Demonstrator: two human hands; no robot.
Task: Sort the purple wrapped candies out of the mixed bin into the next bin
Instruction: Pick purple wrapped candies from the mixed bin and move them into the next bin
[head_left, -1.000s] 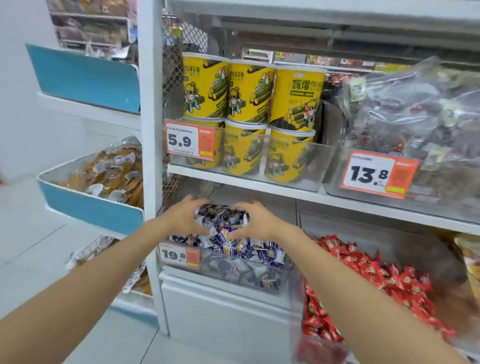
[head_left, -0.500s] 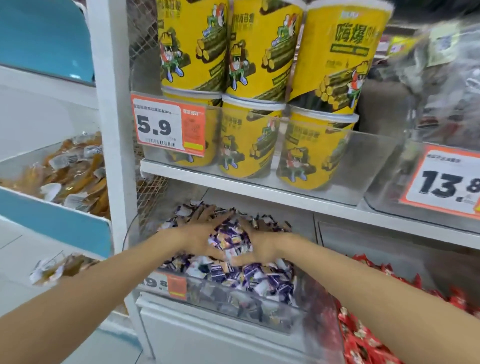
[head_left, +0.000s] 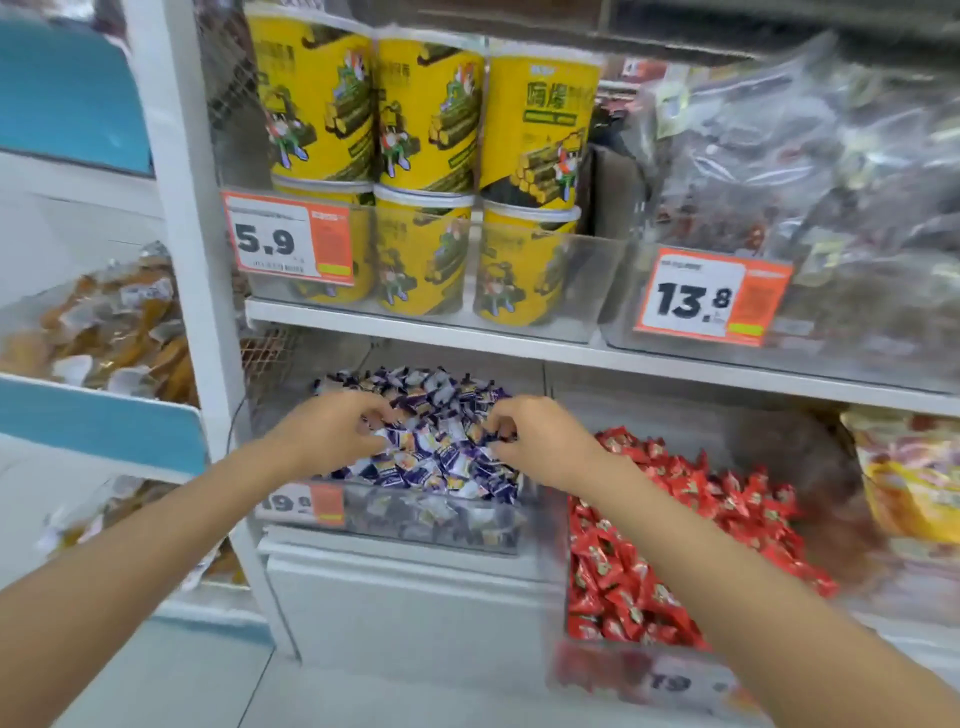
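Observation:
A heap of purple and white wrapped candies (head_left: 441, 441) fills a clear bin (head_left: 431, 517) on the lower shelf. To its right, a second clear bin (head_left: 550, 519) holds red wrapped candies (head_left: 675, 519). My left hand (head_left: 332, 431) is on the left side of the purple heap, with curled fingers and thumb pinching candies. On the right side of the heap, my right hand (head_left: 540, 441) also curls its fingers round a few candies. The two hands are apart. Motion blur softens the fingertips.
The shelf above (head_left: 415, 325) sits close over the bins and carries yellow tubs (head_left: 431, 156) and clear bags of dark snacks (head_left: 805, 182), with orange price tags (head_left: 711, 296) in front. Blue-fronted bins (head_left: 98, 431) of orange snacks stand at the left, and yellow bags (head_left: 909, 478) at the far right.
One second ago both hands cupped a heap of purple candies above the bin. They lowered it onto the pile, then moved apart with fingers curled in the candies. The camera came closer.

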